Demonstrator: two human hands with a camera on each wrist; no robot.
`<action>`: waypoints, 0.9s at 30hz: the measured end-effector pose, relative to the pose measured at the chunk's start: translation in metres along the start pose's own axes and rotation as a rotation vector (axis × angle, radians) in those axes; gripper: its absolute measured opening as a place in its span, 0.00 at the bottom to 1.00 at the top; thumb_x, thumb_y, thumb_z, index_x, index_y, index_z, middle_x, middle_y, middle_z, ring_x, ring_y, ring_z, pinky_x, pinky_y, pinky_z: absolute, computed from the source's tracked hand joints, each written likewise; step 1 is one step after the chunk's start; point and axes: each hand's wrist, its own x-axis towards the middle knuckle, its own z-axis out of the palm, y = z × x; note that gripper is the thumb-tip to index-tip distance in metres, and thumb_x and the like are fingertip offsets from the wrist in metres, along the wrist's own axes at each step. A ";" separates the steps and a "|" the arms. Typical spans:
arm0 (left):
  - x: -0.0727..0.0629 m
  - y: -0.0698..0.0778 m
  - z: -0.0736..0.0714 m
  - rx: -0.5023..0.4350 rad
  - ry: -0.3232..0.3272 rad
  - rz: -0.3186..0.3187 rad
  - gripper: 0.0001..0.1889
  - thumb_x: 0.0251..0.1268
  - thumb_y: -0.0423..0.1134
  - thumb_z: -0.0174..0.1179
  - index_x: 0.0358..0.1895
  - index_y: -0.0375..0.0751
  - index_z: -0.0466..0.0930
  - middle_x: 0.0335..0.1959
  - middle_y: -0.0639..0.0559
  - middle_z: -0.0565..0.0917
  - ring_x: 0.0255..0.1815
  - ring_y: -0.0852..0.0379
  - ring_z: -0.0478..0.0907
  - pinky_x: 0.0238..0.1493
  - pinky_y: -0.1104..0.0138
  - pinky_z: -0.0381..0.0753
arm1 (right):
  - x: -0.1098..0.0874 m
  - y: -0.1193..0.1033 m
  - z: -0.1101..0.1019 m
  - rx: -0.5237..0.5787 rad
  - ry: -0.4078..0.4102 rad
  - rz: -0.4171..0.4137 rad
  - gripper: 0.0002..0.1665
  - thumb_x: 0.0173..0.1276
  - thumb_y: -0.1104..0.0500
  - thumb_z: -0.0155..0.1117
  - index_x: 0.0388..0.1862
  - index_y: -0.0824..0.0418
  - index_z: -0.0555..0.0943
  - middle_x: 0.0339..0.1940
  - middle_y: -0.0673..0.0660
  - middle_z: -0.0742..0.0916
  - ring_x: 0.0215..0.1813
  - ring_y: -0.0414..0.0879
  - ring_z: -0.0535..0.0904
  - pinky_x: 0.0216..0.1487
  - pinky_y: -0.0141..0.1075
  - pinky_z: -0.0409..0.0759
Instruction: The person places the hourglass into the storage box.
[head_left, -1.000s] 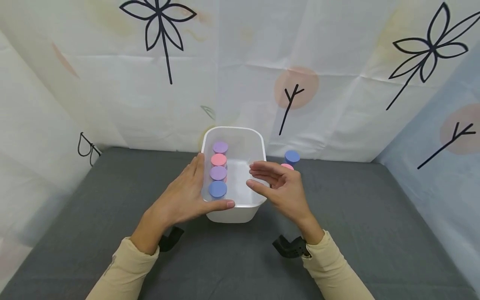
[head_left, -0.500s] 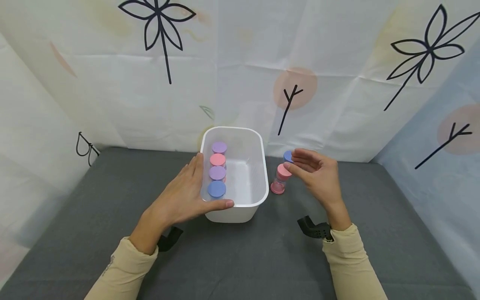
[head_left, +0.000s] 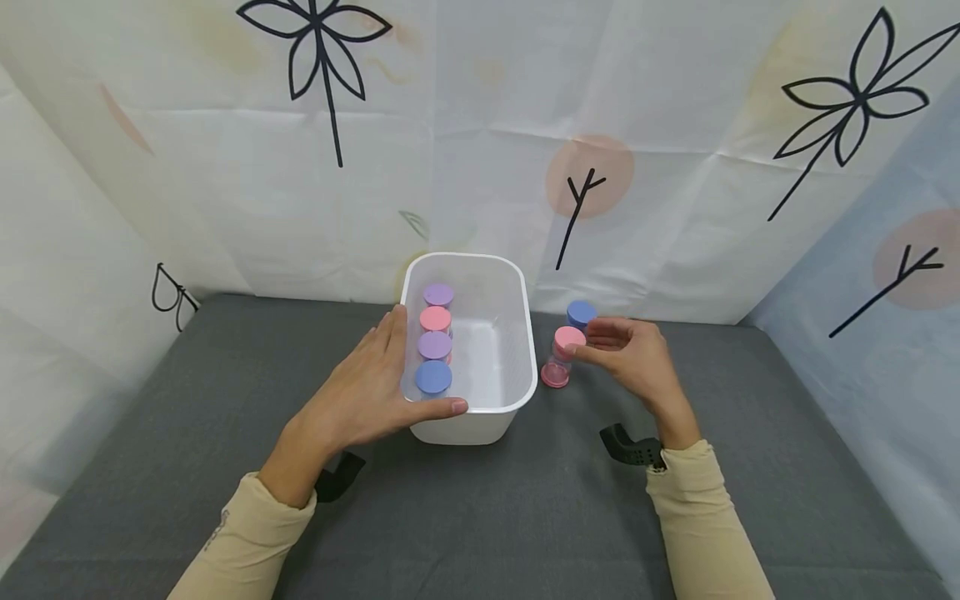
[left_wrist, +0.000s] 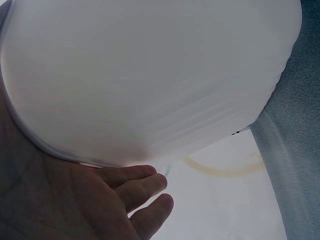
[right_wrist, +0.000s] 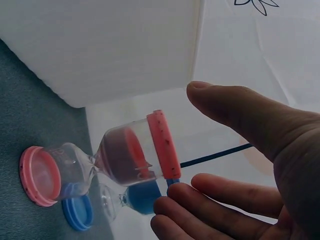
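A white plastic bin [head_left: 531,358] stands on the table with several hourglasses in a row along its left side: a blue-capped hourglass [head_left: 434,377] nearest, then purple, pink and purple caps. My left hand [head_left: 367,387] rests against the bin's left wall, fingers extended, thumb lying over the near rim. To the right of the bin a pink hourglass [right_wrist: 125,155] stands upright, its sand in the upper bulb. Behind it is a blue hourglass [head_left: 581,313]. My right hand [head_left: 633,358] is at the pink cap, thumb and fingers spread apart; in the right wrist view a gap shows between them and the cap.
A dark grey cloth [head_left: 480,517] covers the table. Close behind the bin hangs a white patterned curtain [head_left: 480,150]. More curtain encloses the left and right sides. Each wrist wears a black strap mount [head_left: 630,447].
From over the bin's right rim, my right hand has moved right, then lowered towards the pink hourglass, uncovering the blue cap. My left hand has kept its place on the bin.
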 end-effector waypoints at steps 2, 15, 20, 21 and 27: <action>0.000 0.000 0.000 -0.005 0.007 0.006 0.76 0.42 0.86 0.57 0.82 0.34 0.35 0.80 0.40 0.53 0.77 0.44 0.56 0.75 0.48 0.57 | 0.001 0.002 0.001 -0.007 -0.016 0.004 0.38 0.58 0.49 0.82 0.62 0.68 0.81 0.57 0.64 0.86 0.58 0.56 0.84 0.53 0.40 0.83; 0.000 0.001 0.000 0.002 -0.028 -0.028 0.76 0.43 0.86 0.57 0.82 0.34 0.32 0.82 0.39 0.46 0.81 0.42 0.46 0.77 0.47 0.52 | 0.006 0.013 0.018 0.048 -0.050 -0.006 0.32 0.57 0.57 0.82 0.58 0.67 0.83 0.50 0.63 0.89 0.53 0.54 0.86 0.44 0.31 0.81; 0.000 0.001 0.000 0.007 -0.033 -0.036 0.76 0.43 0.86 0.57 0.82 0.34 0.32 0.82 0.39 0.46 0.82 0.42 0.46 0.76 0.47 0.53 | 0.006 0.017 0.023 0.037 -0.036 -0.019 0.33 0.57 0.56 0.82 0.60 0.68 0.82 0.51 0.64 0.88 0.53 0.54 0.86 0.45 0.30 0.80; 0.000 0.001 0.000 0.007 -0.033 -0.036 0.76 0.43 0.86 0.57 0.82 0.34 0.32 0.82 0.39 0.46 0.82 0.42 0.46 0.76 0.46 0.53 | 0.006 0.017 0.024 0.032 -0.033 -0.021 0.33 0.57 0.56 0.82 0.60 0.67 0.82 0.52 0.64 0.88 0.54 0.54 0.86 0.45 0.31 0.80; 0.000 0.001 0.000 0.016 -0.039 -0.034 0.76 0.44 0.86 0.56 0.81 0.33 0.31 0.83 0.39 0.43 0.82 0.42 0.42 0.77 0.47 0.50 | 0.007 0.019 0.026 0.026 -0.020 -0.028 0.33 0.58 0.55 0.82 0.60 0.67 0.82 0.52 0.64 0.88 0.55 0.54 0.85 0.46 0.36 0.80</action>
